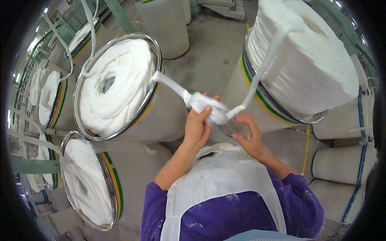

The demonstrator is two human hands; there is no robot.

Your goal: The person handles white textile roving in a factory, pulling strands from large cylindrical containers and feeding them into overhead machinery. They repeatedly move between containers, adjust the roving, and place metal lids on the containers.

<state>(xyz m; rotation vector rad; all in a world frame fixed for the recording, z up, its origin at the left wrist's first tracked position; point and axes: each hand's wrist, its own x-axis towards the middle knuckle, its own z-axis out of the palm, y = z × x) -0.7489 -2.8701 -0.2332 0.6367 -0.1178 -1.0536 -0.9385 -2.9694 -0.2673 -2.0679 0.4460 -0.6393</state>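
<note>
My left hand (196, 129) is closed around a bunched wad of white fibre sliver (212, 107) in front of my apron. From that wad a loose sliver end (171, 83) sticks out to the upper left, near the rim of the left can. On its other side a sliver strand (263, 66) rises to the tall coiled sliver (297, 56), which stands high above its can on the right. My right hand (251, 136) is just right of the wad, thumb and fingers apart, holding nothing that I can see.
A can of coiled white sliver (116, 86) stands at the left, with another sliver can (86, 182) nearer me. Strands run up from them toward green machinery (34, 165). Several pale cans (335, 166) lie along the right. Another pale can (163, 30) stands at the back.
</note>
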